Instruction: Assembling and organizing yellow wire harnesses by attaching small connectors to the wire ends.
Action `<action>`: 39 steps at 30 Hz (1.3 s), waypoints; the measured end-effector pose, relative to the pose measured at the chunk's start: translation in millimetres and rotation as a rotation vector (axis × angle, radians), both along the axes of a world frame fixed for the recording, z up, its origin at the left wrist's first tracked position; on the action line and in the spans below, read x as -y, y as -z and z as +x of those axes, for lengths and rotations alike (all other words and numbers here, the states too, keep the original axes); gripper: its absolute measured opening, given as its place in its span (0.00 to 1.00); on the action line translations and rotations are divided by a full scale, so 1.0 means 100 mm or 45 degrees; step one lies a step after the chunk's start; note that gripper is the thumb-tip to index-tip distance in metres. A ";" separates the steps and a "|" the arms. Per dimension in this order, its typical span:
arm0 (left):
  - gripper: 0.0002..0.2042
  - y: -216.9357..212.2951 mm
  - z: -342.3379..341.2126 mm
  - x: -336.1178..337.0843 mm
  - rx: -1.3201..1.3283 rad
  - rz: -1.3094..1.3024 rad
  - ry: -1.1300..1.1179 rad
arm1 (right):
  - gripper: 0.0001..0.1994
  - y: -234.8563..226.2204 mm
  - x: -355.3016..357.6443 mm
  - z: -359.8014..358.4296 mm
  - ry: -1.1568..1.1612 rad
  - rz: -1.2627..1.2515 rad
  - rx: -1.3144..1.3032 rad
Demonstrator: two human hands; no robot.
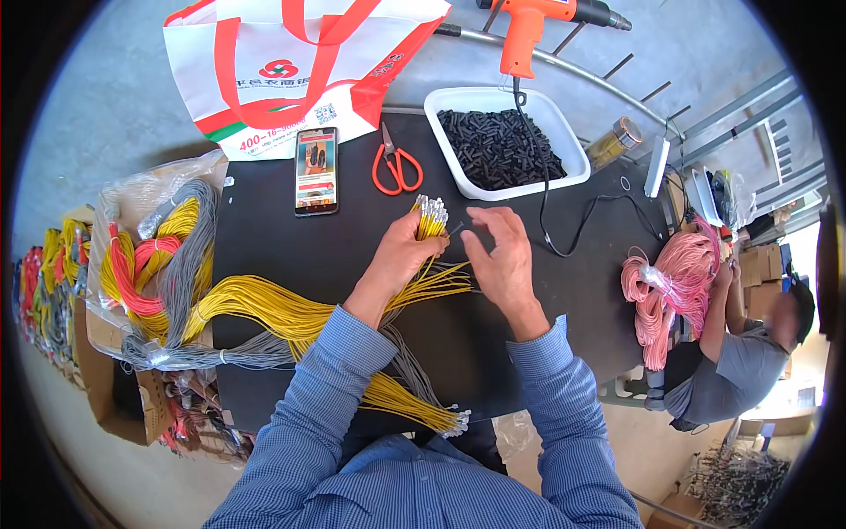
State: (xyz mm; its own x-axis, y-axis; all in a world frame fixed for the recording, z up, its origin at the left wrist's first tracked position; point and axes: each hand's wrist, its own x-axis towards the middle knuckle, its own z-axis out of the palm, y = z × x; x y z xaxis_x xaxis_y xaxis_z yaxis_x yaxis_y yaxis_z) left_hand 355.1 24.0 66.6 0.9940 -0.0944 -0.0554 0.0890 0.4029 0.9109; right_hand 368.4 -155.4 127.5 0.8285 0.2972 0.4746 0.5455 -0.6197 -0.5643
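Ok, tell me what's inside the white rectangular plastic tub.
The white rectangular plastic tub holds a heap of short black tube-like pieces. A thin black cable passes in front. The heap covers the tub's bottom, so anything buried there can't be seen.

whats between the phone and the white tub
A pair of scissors with red-orange handles lies on the black table between the phone and the tub, as the head view shows.

Brightly lit, washed out at far right, curving into black edges
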 end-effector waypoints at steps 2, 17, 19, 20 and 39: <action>0.09 0.01 0.00 0.00 0.020 -0.001 -0.008 | 0.14 0.00 -0.07 0.04 -0.101 -0.025 0.123; 0.07 -0.02 0.00 -0.03 0.002 0.057 0.072 | 0.04 -0.03 0.13 -0.04 -0.176 -0.256 0.115; 0.07 -0.01 0.00 -0.02 0.029 0.113 0.075 | 0.04 -0.05 0.06 -0.05 -0.066 -0.011 0.027; 0.08 -0.01 0.01 -0.01 0.046 0.093 0.063 | 0.04 -0.07 0.02 -0.03 -0.053 -0.012 0.020; 0.03 -0.04 -0.01 -0.01 -0.087 -0.149 0.061 | 0.08 -0.14 0.00 1.67 0.128 -1.085 -0.126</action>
